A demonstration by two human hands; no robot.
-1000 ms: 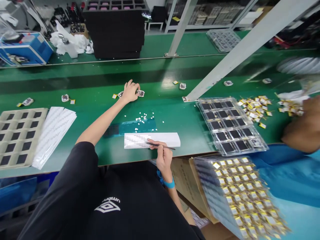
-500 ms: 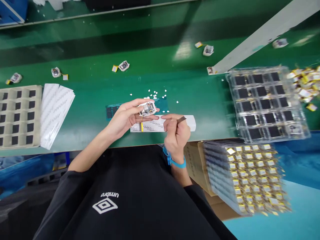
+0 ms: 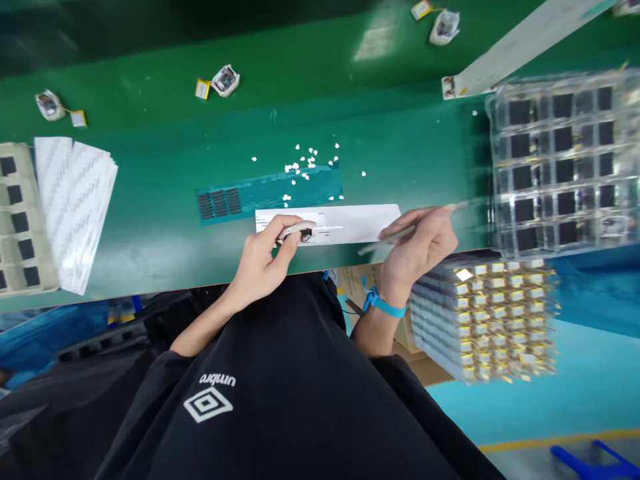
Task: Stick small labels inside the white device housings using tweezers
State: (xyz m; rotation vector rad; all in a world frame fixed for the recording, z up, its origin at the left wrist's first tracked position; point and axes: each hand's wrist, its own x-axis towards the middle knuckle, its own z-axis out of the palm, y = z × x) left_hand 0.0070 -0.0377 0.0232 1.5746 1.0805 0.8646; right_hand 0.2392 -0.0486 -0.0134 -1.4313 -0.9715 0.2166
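My left hand [image 3: 264, 261] pinches a small white-cased electronic device [image 3: 299, 229], tilted on its edge over the strip of white printed paper [image 3: 360, 223]; the fingers cover part of the device. My right hand [image 3: 423, 247] is closed around slim metal tweezers [image 3: 385, 241], blurred by motion, pointing down-left above the paper's right end. Behind the paper lies a teal strip [image 3: 270, 193] with rows of small black pieces at its left end. Small white bits [image 3: 306, 165] are scattered on and beyond that strip.
Farther back are white-cased devices [image 3: 225, 80] with yellow battery packs. Left stand a beige tray [image 3: 37, 247] and printed paper sheets [image 3: 75, 213]. Right is a stack of clear trays [image 3: 543, 187], with a slanted white post [image 3: 520, 47] behind. Below the table edge sits a stack of battery-filled trays [image 3: 485, 327].
The device in my left hand has turned from face-up to edge-on and come lower over the paper. My right hand has moved right, away from it, with the tweezers. The view has shifted.
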